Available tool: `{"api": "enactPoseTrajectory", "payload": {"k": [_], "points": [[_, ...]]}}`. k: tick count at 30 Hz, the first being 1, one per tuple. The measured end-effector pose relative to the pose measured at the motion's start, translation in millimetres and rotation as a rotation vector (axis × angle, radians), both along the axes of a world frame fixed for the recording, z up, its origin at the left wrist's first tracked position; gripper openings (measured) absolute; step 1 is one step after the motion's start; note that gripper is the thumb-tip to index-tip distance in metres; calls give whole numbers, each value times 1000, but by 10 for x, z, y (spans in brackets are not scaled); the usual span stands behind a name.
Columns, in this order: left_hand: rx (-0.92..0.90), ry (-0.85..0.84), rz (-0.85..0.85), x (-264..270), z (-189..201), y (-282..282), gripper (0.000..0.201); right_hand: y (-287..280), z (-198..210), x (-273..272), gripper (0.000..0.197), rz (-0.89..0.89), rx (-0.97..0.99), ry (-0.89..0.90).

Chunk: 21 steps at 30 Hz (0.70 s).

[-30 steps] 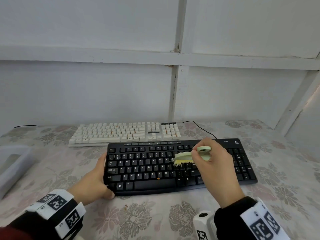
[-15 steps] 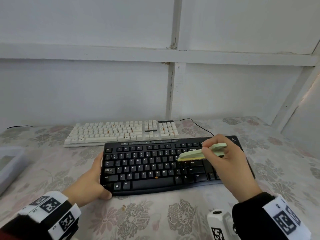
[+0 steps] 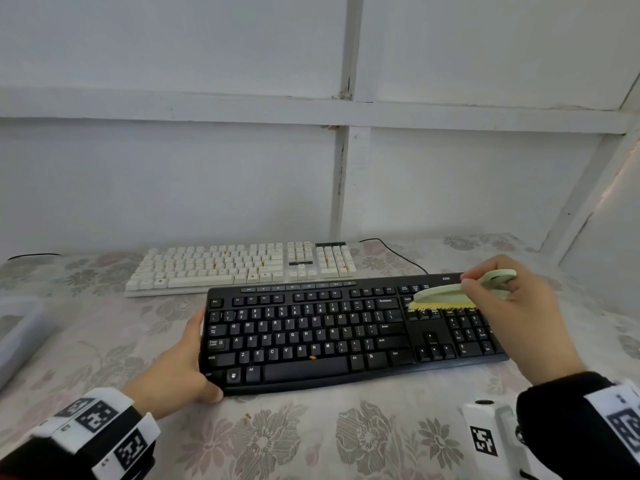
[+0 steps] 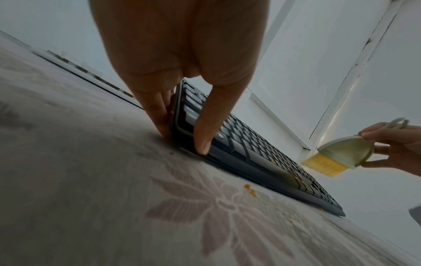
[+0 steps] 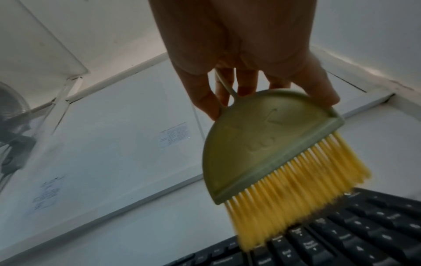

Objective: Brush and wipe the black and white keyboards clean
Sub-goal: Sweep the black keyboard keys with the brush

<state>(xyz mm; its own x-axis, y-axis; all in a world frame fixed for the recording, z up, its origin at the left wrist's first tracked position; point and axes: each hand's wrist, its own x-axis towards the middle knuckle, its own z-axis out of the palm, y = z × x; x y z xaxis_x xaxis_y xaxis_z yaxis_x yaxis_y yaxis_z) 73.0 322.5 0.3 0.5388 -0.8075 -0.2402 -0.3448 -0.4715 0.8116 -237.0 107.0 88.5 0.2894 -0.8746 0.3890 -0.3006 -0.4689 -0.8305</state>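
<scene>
The right hand (image 3: pixel 519 317) pinches a small green brush (image 3: pixel 450 295) by its top, fingers curled round the loop, and the yellow bristles (image 5: pixel 296 196) touch the keys at the back right of the black keyboard (image 3: pixel 329 337). The left hand (image 3: pixel 180 368) grips the keyboard's left end, thumb on top, fingers hidden under the edge. The white keyboard (image 3: pixel 242 266) lies just behind. Both sit on the flowered bench (image 3: pixel 277 441). Orange crumbs (image 4: pixel 249 190) lie near the front edge.
</scene>
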Motion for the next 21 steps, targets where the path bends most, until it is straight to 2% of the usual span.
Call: {"api": "enactPoseTrajectory", "payload": {"k": [5,10,13,15,18,21], "points": [[-9,-15,3,-11,-5,-3,119,-132,-126,-33,11,41,93,1],[-22,-4,2,-4,-15,2,118,-263,-102,-169,14,-42,21,34],[-37,7,2,-8,-12,0,119,-250,-100,-178,13,62,27,-3],[-37,2,-1,-14,-8,-5,119,-268,-151,-197,11,117,35,35],[-42,4,-1,-17,0,-6,119,-350,-184,-296,15,44,6,91],[-31,10,4,-15,0,-8,118,-395,-111,-408,16,-61,-34,75]]}}
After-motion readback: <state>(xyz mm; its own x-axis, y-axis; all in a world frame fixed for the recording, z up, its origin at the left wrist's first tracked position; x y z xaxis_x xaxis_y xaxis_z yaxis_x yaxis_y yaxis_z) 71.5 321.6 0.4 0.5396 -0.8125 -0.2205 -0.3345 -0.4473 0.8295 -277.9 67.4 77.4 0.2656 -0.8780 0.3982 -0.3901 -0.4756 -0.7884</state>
